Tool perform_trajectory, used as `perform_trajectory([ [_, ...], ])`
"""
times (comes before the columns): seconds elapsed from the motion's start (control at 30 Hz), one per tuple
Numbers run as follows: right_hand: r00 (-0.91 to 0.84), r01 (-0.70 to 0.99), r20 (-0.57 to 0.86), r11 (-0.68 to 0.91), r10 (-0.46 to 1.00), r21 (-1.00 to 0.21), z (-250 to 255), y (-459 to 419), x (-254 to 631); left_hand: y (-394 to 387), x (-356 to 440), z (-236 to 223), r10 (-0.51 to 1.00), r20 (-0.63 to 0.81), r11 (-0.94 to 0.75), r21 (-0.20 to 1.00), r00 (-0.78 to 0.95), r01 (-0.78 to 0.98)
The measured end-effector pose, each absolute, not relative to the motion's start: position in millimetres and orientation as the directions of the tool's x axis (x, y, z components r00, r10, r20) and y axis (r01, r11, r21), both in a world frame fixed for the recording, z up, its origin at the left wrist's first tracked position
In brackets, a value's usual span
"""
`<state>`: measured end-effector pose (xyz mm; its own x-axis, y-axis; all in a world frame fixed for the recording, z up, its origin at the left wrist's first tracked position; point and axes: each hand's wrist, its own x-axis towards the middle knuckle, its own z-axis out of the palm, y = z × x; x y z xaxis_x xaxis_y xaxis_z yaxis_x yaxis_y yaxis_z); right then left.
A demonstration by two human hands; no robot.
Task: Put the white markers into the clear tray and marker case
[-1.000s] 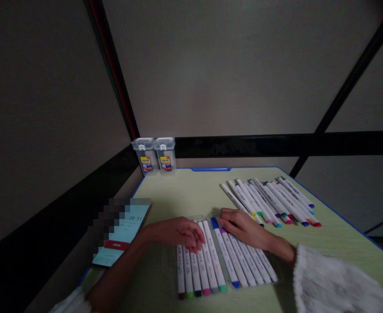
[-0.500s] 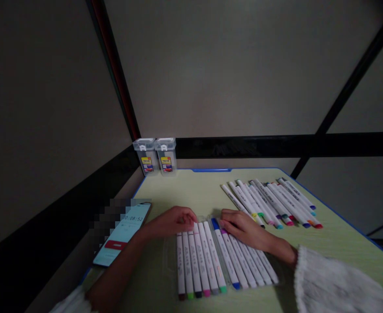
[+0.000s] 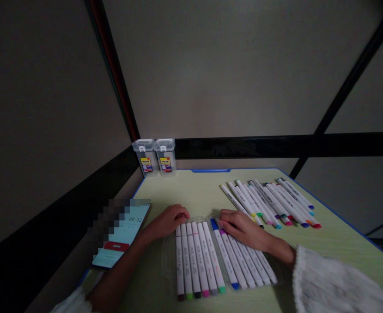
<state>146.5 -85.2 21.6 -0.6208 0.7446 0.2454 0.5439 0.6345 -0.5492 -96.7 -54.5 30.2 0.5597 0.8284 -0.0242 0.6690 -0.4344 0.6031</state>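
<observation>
A row of white markers (image 3: 196,261) with coloured ends lies side by side in a clear plastic case (image 3: 169,261). My left hand (image 3: 172,221) is at the far end of this row, on its left side, with fingers curled; whether anything is in them is hidden. To the right lies a second row of white markers (image 3: 243,261) in the case's other half. My right hand (image 3: 243,228) rests over their far ends. Its thumb and fingers close at the top of a purple-banded marker (image 3: 223,231), beside a blue-capped marker (image 3: 214,224).
Loose white markers (image 3: 270,202) with various coloured ends lie in a pile at the back right of the table (image 3: 194,191). Two clear lidded boxes (image 3: 165,158) stand at the back left corner. A phone (image 3: 122,234) showing a timer lies beside my left forearm.
My left hand has moved a little left along the far ends of the left row, uncovering several marker tops. My right hand stays in place.
</observation>
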Motion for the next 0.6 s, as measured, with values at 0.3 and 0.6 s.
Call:
perform_trajectory([
  [0.3, -0.617, 0.558, 0.235, 0.628, 0.751, -0.543, 22.3, -84.9, 146.5, -52.1, -103.1, 30.5, 0.833, -0.030, -0.432, 0.588, 0.552, 0.684],
  [0.6, -0.620, 0.549, 0.256, 0.643, 0.742, -0.534, 20.1, -84.4, 147.1, -52.0, -106.7, 36.4, 0.838, -0.061, -0.393, 0.621, 0.542, 0.678],
])
